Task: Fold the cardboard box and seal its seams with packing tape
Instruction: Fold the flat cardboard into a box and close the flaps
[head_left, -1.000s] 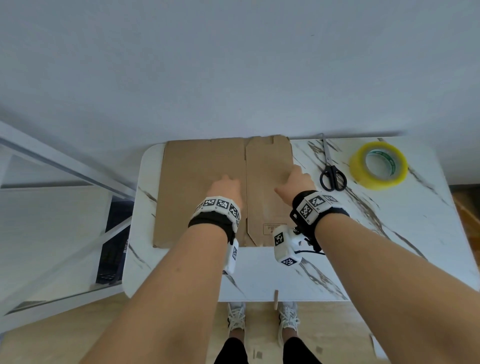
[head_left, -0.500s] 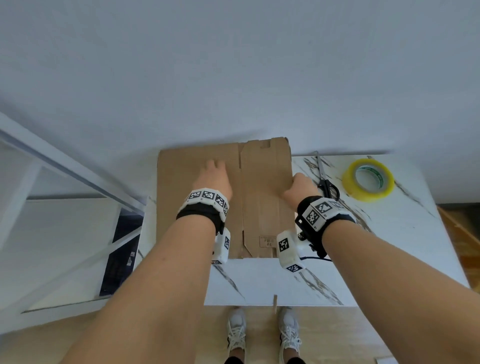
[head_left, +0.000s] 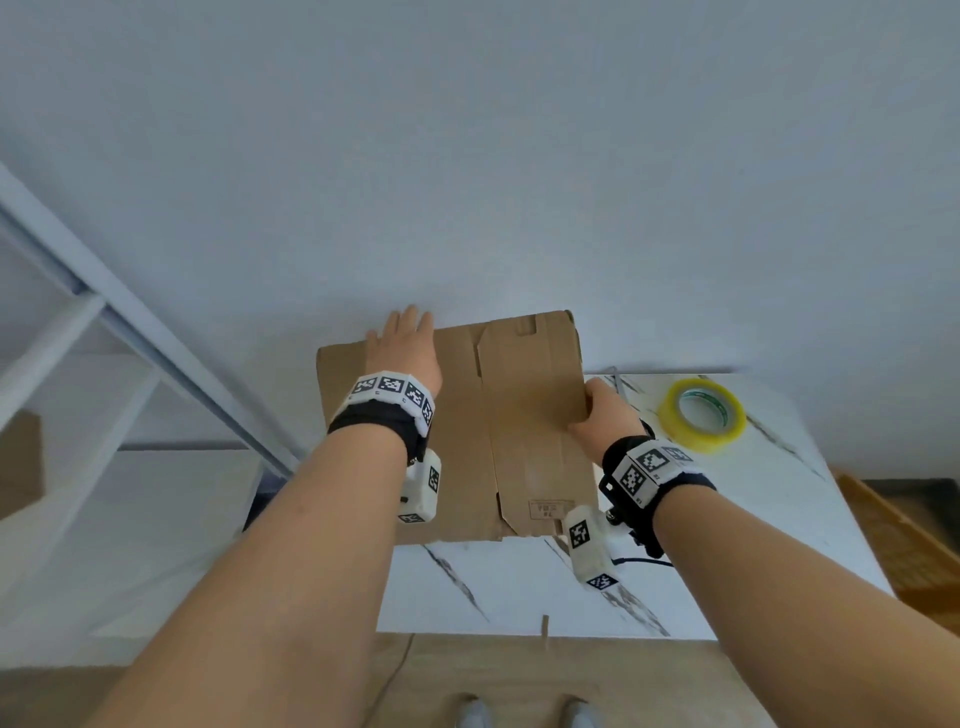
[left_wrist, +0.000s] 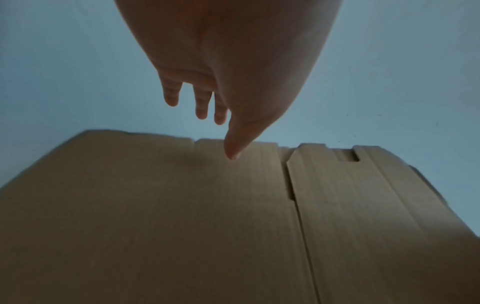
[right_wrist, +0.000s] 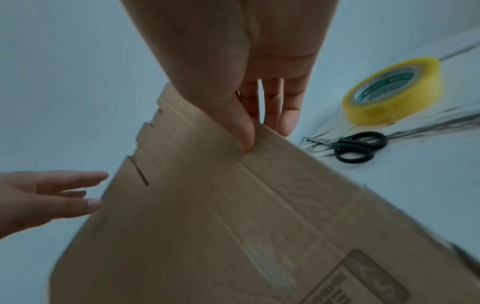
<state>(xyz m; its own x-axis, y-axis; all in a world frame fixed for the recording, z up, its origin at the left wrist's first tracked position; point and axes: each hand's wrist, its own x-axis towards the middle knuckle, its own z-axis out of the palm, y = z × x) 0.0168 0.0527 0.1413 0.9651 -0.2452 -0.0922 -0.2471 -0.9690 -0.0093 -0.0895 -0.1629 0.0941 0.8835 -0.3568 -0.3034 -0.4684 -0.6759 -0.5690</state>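
Note:
The flattened brown cardboard box (head_left: 530, 415) (left_wrist: 182, 216) (right_wrist: 207, 205) stands tilted, its far edge raised off the white marble table (head_left: 519, 587). My left hand (head_left: 402, 345) (left_wrist: 207, 111) (right_wrist: 52, 195) lies open at the box's far left edge, straight fingers reaching past it and thumb down on the panel. My right hand (head_left: 597, 410) (right_wrist: 249, 127) pinches the box's right edge, thumb on the upper face and fingers behind. A yellow roll of packing tape (head_left: 691, 436) (right_wrist: 374, 111) lies flat on the table to the right.
Black-handled scissors (right_wrist: 348, 154) lie between the box and the tape, mostly hidden in the head view. A plain wall rises just behind the table. A white frame (head_left: 130, 322) stands to the left, a wooden piece (head_left: 893, 540) to the right.
The box's far edge has risen off the table. My left hand slid up the panel to the far edge. My right hand shifted to the right edge and took hold of it.

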